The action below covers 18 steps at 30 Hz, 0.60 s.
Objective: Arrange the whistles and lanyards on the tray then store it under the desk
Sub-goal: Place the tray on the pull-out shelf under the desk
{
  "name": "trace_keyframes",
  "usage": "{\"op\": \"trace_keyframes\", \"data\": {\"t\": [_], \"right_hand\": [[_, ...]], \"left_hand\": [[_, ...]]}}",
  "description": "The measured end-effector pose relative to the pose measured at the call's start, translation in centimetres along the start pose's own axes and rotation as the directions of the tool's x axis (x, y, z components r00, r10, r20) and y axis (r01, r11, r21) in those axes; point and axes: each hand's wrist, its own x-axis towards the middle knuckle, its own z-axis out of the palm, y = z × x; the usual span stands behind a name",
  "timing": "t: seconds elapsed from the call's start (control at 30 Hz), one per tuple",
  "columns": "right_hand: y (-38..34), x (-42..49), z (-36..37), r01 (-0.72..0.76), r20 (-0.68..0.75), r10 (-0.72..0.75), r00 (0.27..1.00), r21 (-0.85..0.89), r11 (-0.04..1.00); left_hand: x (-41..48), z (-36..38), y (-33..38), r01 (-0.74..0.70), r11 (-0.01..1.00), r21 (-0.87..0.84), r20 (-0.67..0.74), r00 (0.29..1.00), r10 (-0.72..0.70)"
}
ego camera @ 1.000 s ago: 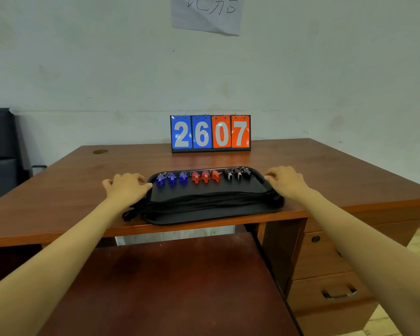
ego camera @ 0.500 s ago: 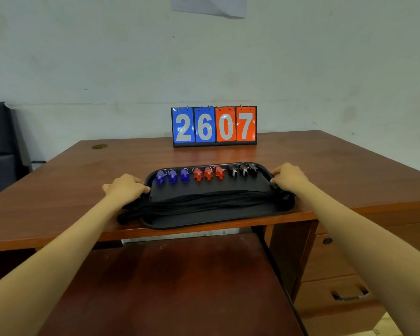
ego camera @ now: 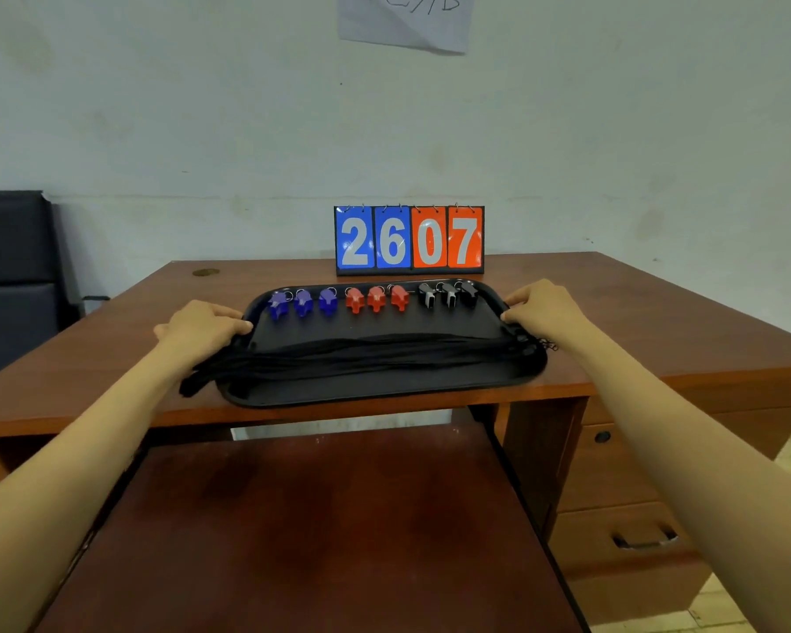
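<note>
Tray (ego camera: 384, 391) runs left to right (whistles (ego camera: 376, 298) line its far rim).

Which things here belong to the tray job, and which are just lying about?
Job: tray, gripped at its ends by left hand and right hand; blue whistles; red whistles; black whistles; lanyards; pull-out shelf under the desk.
Lying about: scoreboard, paper on the wall, chair, drawers.
</note>
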Motion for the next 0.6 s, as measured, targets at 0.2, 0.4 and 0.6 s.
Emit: {"op": "trace_keyframes", "data": {"t": [0.2,0.4,0.6], "right_hand": [[-1.0,-7.2,0.4,0.053,-0.019,-0.051,0.998,0.081,0.995],[0.3,-12.4,2.3,0.027,-0.034,-0.022,0.999,0.129,0.991],[2.0,-16.2,3.5,0.032,0.030,-0.034,0.999,0.079,0.996]], "left_hand": [[-4.5,-2.6,-4.1,0.016,0.998,-0.059,-0.013,1.000,-0.017],[-8.8,-3.0,-8.0,0.047,0.988,-0.150,0.030,0.999,-0.043],[-12.9,-2.3,-10.7,0.074,0.980,-0.184,0.080,0.995,-0.060]]}}
